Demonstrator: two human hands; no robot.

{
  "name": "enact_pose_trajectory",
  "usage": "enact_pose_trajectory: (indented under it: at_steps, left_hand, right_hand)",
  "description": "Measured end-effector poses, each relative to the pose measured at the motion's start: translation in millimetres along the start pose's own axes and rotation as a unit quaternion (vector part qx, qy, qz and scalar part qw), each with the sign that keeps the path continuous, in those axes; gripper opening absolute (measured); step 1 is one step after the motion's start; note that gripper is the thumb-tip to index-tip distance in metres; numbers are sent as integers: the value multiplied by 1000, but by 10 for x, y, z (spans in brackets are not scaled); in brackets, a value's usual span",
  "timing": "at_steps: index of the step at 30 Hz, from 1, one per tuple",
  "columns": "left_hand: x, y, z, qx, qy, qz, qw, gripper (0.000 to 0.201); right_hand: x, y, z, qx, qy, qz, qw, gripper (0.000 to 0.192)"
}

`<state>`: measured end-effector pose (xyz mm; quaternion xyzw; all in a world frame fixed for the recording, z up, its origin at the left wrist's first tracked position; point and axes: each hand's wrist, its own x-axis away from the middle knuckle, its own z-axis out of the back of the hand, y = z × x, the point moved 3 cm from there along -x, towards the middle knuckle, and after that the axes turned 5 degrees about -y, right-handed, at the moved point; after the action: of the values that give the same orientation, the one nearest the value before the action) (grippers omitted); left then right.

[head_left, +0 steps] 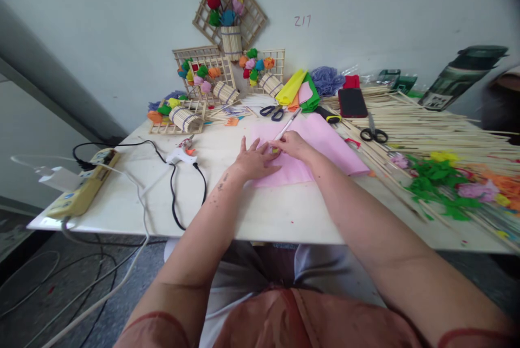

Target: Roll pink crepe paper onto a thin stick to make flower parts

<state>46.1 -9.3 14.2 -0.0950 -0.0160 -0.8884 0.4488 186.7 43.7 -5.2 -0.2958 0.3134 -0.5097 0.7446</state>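
A sheet of pink paper (325,139) lies on the white table in front of me. My left hand (255,162) rests flat on its left part, fingers spread. Beside it, my right hand (293,145) is closed, with a white pen (287,124) at its fingers, slanting up to the right. The pen's lower end is partly hidden by the fingers. A small yellowish piece (276,150) shows under the right fingers, between the two hands.
Dark-handled scissors (272,113) and folded coloured paper (291,88) lie behind the pink sheet. Right are a phone (352,103), more scissors (374,135), many thin sticks (430,126) and green scraps (436,183). Left are a glue gun (181,156) and power strip (85,185). Stick-and-flower crafts (231,39) stand behind.
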Motion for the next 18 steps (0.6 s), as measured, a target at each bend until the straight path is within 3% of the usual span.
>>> enact_pose_trajectory:
  at_steps: [18]
  left_hand:
    - [55,57,14,-3,-23,18,1000,59]
  right_hand:
    - [57,-87,45,52,-6,-17,999,20]
